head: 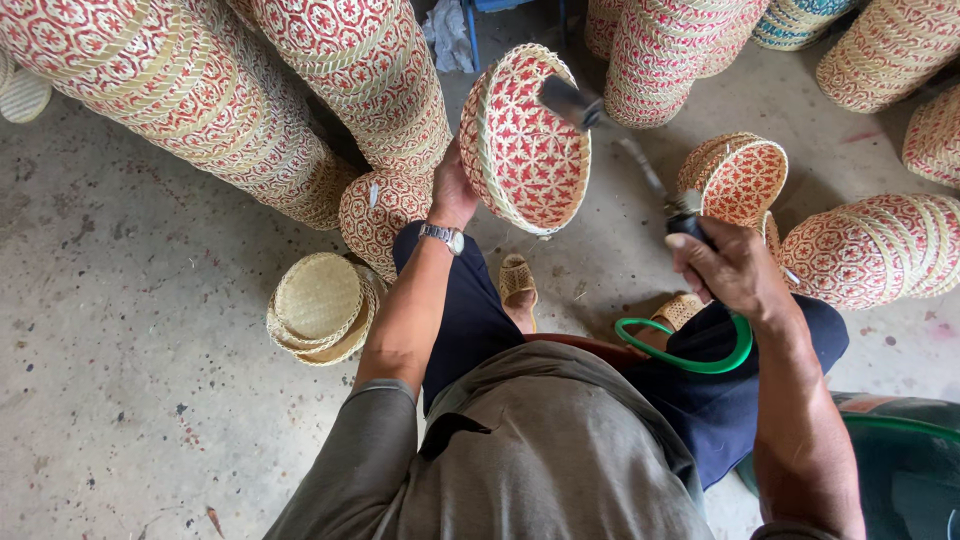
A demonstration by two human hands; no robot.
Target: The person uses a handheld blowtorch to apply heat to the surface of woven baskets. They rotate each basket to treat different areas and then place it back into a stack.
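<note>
Fig. legend: no signs or screens in view. Small pale tag, narrow strip, on red-patterned basket left of ctr. Crumpled white plastic bag at top ctr, contents unclear.

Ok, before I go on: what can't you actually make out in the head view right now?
- Left hand: fingers hidden behind the red-and-straw woven basket it holds.
- Tool in the right hand: its head is motion-blurred; kind unclear.
- Green hose: runs behind the right forearm, far end unseen.
- Basket stacks: cut off by the top edge.
- Green container: cut off at the right corner.
</note>
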